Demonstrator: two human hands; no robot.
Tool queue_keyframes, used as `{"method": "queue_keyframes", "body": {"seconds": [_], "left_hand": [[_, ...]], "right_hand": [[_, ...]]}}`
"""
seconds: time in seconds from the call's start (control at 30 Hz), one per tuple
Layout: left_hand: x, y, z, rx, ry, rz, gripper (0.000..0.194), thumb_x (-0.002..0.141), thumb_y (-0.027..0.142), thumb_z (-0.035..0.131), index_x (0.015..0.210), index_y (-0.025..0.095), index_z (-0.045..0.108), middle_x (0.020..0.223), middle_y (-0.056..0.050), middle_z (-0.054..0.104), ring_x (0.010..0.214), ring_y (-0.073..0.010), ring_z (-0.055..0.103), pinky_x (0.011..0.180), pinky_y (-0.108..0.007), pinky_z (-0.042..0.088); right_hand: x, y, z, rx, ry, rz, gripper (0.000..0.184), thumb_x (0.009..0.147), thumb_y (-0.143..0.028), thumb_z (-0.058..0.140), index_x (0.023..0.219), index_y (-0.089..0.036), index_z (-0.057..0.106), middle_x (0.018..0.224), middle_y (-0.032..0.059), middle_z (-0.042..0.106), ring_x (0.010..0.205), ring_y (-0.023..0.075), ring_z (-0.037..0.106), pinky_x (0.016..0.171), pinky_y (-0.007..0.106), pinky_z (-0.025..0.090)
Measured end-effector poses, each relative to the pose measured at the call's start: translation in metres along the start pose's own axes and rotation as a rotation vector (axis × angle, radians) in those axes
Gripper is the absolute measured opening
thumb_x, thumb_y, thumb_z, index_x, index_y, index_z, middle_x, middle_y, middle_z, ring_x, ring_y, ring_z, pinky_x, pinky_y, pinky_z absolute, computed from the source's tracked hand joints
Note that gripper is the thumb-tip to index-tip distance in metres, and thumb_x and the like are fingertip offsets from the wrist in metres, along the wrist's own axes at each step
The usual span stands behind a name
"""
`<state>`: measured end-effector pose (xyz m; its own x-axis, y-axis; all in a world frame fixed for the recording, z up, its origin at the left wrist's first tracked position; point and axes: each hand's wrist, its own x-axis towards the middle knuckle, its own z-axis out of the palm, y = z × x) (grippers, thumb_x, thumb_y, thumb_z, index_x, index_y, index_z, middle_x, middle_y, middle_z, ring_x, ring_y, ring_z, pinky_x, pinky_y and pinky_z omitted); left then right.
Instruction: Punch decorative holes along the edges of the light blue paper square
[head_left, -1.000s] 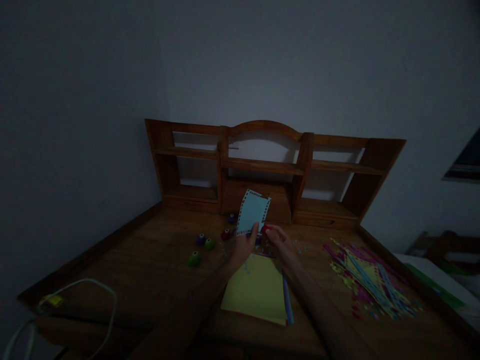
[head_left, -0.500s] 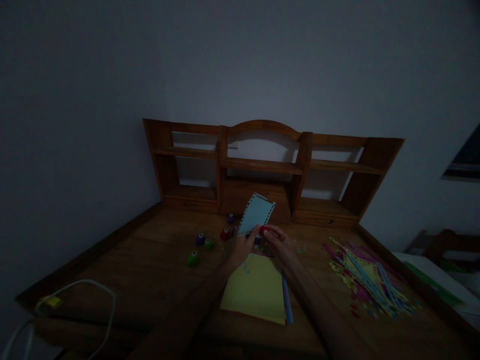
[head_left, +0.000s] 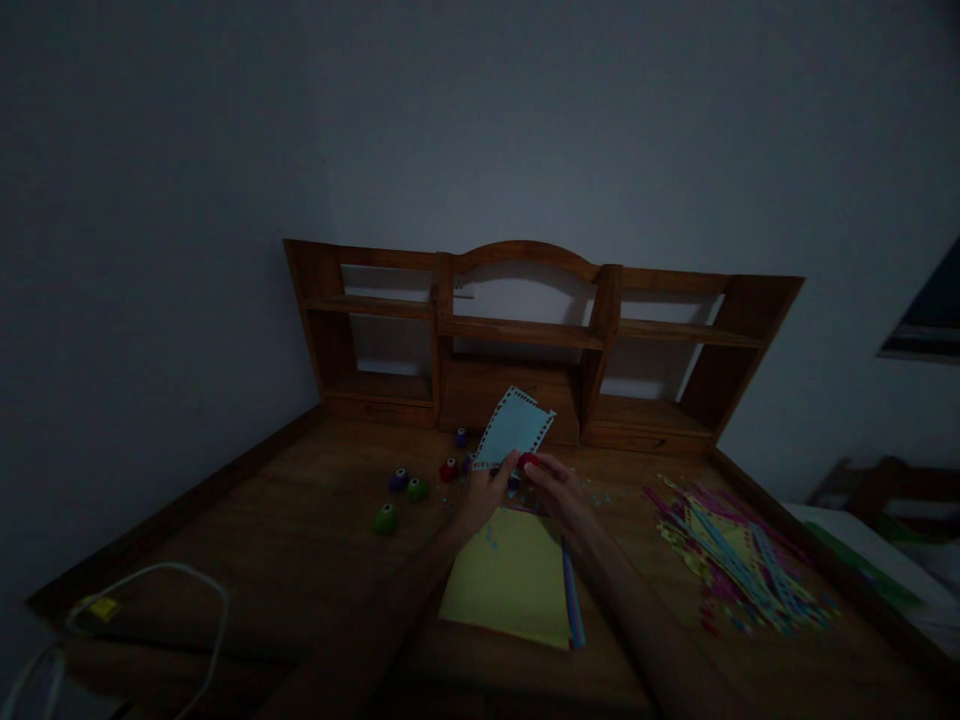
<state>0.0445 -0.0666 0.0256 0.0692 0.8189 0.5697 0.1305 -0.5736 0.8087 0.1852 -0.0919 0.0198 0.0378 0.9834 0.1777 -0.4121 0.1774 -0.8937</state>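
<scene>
My left hand (head_left: 484,497) pinches the lower edge of a light blue sheet of paper (head_left: 516,426), which is held up at a tilt and has a row of small punched holes along its edges. My right hand (head_left: 559,485) is closed around a small red craft punch (head_left: 528,461) at the paper's lower right corner. Below both hands lies a stack of coloured paper (head_left: 510,580), yellow on top, with small blue bits scattered on it. Partly hidden behind my hands is a dark purple punch (head_left: 513,482).
Several small punches stand left of my hands, among them a green punch (head_left: 385,518) and a red punch (head_left: 448,469). A heap of paper strips (head_left: 739,550) lies at the right. Behind is a wooden shelf (head_left: 517,328); a white cable (head_left: 225,610) loops at the front left.
The blue paper and the red punch have shifted very slightly in my hands. Both hands keep their grip, and the view has moved a little.
</scene>
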Motion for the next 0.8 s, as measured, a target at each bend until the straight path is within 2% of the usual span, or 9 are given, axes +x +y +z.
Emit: {"method": "queue_keyframes", "body": {"seconds": [0.17, 0.43, 0.63, 0.8], "left_hand": [[-0.0003, 0.0005, -0.0008, 0.022, -0.039, 0.031, 0.03, 0.09, 0.037, 0.052, 0.11, 0.02, 0.067, 0.112, -0.007, 0.07, 0.108, -0.022, 0.063, 0.099, -0.036, 0.046], [0.0012, 0.0035, -0.0013, 0.005, -0.036, 0.009, 0.029, 0.088, 0.035, 0.056, 0.11, 0.019, 0.066, 0.103, -0.007, 0.073, 0.107, -0.0221, 0.063, 0.099, -0.036, 0.045], [0.0013, 0.0003, -0.0006, -0.012, -0.072, 0.032, 0.03, 0.09, 0.036, 0.053, 0.109, 0.019, 0.067, 0.11, -0.007, 0.071, 0.106, -0.0217, 0.063, 0.099, -0.036, 0.045], [0.0002, 0.002, -0.0001, -0.026, -0.085, 0.015, 0.036, 0.088, 0.039, 0.055, 0.117, 0.019, 0.064, 0.109, -0.008, 0.071, 0.109, -0.0231, 0.062, 0.101, -0.037, 0.044]], "right_hand": [[0.0005, 0.0015, -0.0002, -0.007, 0.016, 0.004, 0.029, 0.061, -0.032, 0.085, 0.085, -0.023, 0.073, 0.086, 0.0023, 0.073, 0.073, 0.0159, 0.065, 0.067, 0.028, 0.049], [0.0004, 0.0018, -0.0013, -0.014, -0.003, 0.009, 0.029, 0.062, -0.033, 0.085, 0.086, -0.023, 0.073, 0.087, 0.002, 0.073, 0.073, 0.015, 0.065, 0.067, 0.026, 0.049], [0.0018, 0.0032, -0.0036, -0.016, -0.01, 0.036, 0.028, 0.064, -0.033, 0.084, 0.088, -0.021, 0.074, 0.082, 0.0019, 0.073, 0.064, 0.0128, 0.062, 0.057, 0.023, 0.046], [-0.0005, -0.0021, -0.0037, -0.005, 0.013, 0.072, 0.032, 0.059, -0.034, 0.086, 0.086, -0.02, 0.074, 0.086, 0.0037, 0.075, 0.074, 0.017, 0.067, 0.067, 0.026, 0.05]]}}
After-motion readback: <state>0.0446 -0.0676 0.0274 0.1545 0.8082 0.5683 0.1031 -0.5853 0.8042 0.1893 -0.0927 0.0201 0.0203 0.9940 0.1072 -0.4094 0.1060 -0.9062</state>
